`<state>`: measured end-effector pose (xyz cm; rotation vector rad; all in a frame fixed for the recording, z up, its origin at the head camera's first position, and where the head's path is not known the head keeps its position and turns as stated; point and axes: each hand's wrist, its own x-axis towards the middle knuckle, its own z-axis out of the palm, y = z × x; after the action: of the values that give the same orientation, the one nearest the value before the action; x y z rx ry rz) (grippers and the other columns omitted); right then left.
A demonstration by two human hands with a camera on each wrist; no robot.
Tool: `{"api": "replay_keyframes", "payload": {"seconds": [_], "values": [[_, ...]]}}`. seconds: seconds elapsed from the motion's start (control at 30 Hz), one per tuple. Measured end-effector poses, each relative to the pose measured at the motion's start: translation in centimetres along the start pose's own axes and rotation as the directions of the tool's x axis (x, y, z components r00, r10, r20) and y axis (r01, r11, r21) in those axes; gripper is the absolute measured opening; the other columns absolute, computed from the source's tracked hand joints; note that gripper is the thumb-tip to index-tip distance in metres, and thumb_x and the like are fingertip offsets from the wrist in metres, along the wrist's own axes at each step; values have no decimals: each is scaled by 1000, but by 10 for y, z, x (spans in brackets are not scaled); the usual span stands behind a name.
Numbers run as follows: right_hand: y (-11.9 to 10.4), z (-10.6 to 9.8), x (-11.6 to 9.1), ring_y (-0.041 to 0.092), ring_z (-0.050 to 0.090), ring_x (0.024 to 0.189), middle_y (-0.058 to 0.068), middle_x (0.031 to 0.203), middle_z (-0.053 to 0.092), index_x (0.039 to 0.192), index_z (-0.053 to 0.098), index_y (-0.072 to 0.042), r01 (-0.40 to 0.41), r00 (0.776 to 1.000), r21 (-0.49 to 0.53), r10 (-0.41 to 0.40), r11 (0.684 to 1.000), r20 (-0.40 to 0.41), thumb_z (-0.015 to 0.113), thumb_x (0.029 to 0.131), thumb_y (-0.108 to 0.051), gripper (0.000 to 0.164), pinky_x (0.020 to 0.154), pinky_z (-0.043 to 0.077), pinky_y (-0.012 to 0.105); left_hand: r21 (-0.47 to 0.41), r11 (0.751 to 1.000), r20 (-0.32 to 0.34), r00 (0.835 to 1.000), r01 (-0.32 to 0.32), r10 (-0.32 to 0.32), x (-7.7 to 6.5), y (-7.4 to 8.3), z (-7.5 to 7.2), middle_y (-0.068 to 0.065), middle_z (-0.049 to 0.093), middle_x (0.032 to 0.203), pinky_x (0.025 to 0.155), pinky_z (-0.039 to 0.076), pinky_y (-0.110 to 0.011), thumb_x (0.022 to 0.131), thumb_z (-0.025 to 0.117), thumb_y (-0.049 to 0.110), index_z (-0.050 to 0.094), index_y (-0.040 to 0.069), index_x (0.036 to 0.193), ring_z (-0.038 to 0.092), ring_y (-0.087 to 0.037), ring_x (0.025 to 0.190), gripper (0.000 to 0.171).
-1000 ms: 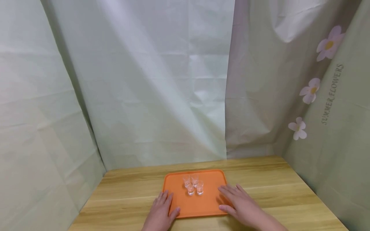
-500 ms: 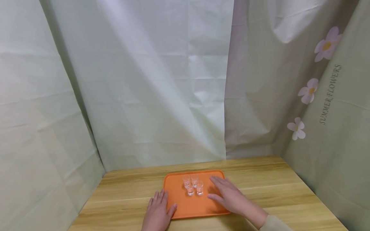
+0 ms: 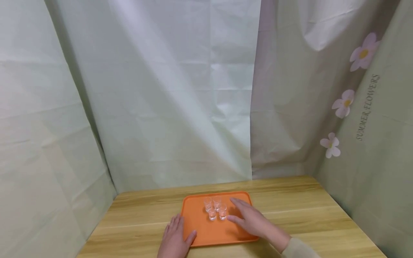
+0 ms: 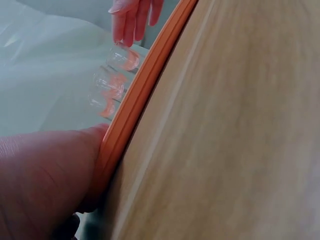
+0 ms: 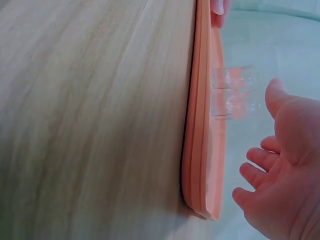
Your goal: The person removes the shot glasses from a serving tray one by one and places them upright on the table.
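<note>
Several small clear shot glasses (image 3: 222,212) stand upright, grouped on an orange tray (image 3: 211,233) in the head view. My left hand (image 3: 175,236) rests at the tray's left edge, its fingers straight along the rim and the thumb on the front left corner. Over the tray's right part reaches my right hand (image 3: 248,218), thumb and fingers spread apart and nothing between them. Its thumb tip is close to the nearest right glass. In the right wrist view, the right hand (image 5: 280,155) appears beside two overlapping glasses (image 5: 232,92), with a gap between.
The tray lies on a wood-grain table (image 3: 138,215). Pale green cloth (image 3: 167,107) hangs behind and on both sides, with printed white flowers (image 3: 343,104) at right.
My right hand has moved left from the tray's right edge toward the glasses. The left hand has shifted slightly left along the tray's edge. The glasses stay in place.
</note>
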<state>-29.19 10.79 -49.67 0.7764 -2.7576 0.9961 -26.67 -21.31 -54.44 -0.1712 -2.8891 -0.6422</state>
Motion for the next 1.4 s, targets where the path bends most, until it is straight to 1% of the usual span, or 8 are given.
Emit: {"api": "replay_keyframes", "payload": {"seconds": [0.1,0.2,0.37,0.57,0.73,0.9,1.3,1.4], "values": [[1,3,2,49,48,151,27,163,51,164,47,3,-15,1000,10,15,1000,1,70,109,-46,76,122,40,69,-13,1000,15,1000,21,-21,0,-1,0,-37,42,165,128,23,-73,102,76,53,47,-16,156,36,-55,156,93],[3,5,3,48,48,151,26,164,51,164,47,2,-34,999,20,34,999,6,70,110,-45,75,122,40,69,-25,999,-1,1000,20,-20,0,-2,0,-37,44,164,128,21,-74,102,76,54,45,-17,158,37,-55,156,96],[6,5,4,48,45,153,25,166,49,165,46,2,-51,998,31,50,998,37,70,109,-47,78,123,39,69,-29,1000,-48,999,-5,4,-1,-3,4,-38,49,160,126,24,-76,100,79,51,45,-17,157,42,-55,152,95],[6,2,6,49,45,153,27,165,49,164,47,3,-31,999,61,28,998,41,74,107,-45,79,122,38,70,-26,1000,-56,998,-4,3,0,-4,3,-38,48,160,127,24,-76,101,79,51,45,-17,157,42,-55,152,94],[5,5,9,48,49,150,25,162,52,162,50,4,-49,999,105,46,993,26,79,105,-41,78,121,40,69,-23,1000,-58,998,4,-5,-3,-5,4,-39,47,160,126,24,-76,101,78,51,45,-17,157,40,-57,153,94],[6,8,12,48,52,147,24,159,56,160,51,5,-70,997,135,71,988,0,83,102,-37,79,120,42,69,-36,999,-76,997,-7,4,-4,-6,3,-38,49,158,126,25,-75,101,78,50,46,-17,156,40,-58,152,92],[6,13,17,47,56,144,22,153,62,163,48,3,-105,994,195,104,975,14,86,99,-36,84,118,45,69,-53,999,-68,998,-14,11,-4,-6,2,-37,52,157,126,27,-73,103,77,44,48,-17,155,42,-57,152,84],[7,14,17,48,58,141,24,152,62,162,48,4,-102,995,216,104,971,3,87,99,-33,83,117,46,70,-52,998,-82,996,-26,22,-5,-7,2,-36,54,156,126,28,-73,103,77,44,49,-16,154,42,-57,151,83]]}}
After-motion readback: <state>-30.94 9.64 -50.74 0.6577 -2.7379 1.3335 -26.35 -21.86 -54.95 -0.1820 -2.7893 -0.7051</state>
